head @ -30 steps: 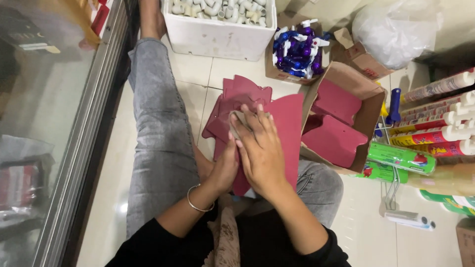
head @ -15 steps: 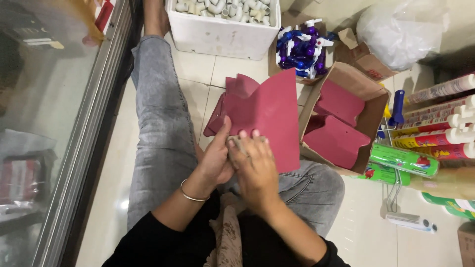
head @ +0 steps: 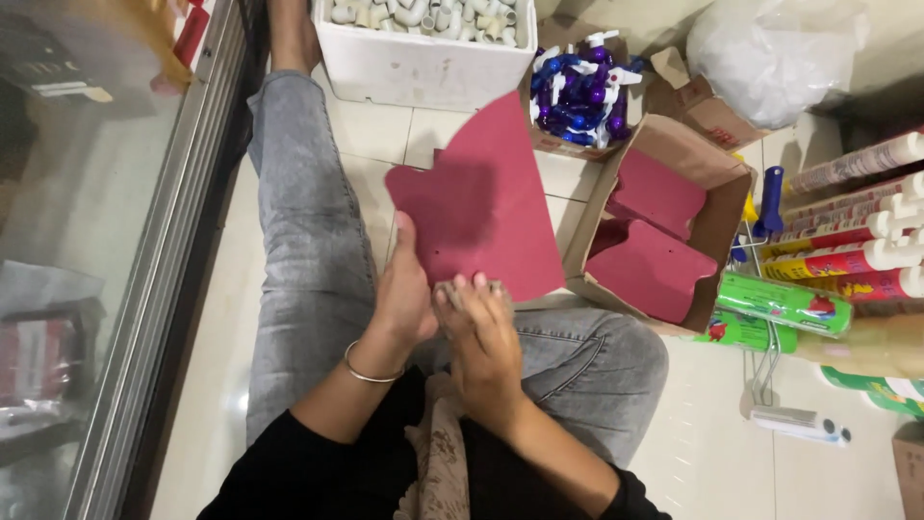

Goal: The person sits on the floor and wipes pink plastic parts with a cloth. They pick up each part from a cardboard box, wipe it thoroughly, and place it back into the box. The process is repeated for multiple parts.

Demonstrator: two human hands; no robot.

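I sit on a tiled floor with one leg stretched out in grey jeans. My left hand (head: 404, 294), a thin bangle on its wrist, grips the lower left edge of a stack of dark red sheets (head: 481, 207) that stands tilted up over my lap. My right hand (head: 481, 337) pinches the bottom edge of the same sheets, its fingertips curled on the corner. A brown cardboard box (head: 717, 169) just to the right holds more red sheets (head: 654, 270).
A white crate of pale pipe fittings (head: 414, 58) stands at the top. Beside it a box holds purple and white spray nozzles (head: 582, 91). Sealant tubes (head: 852, 231), green cans (head: 780, 303) and a white plastic bag (head: 775, 53) lie at right. A glass cabinet with a metal rail (head: 164, 270) runs along the left.
The red sheets lay flat over my lap under both hands. They have been lifted upright, and both hands now hold them at the bottom edge.
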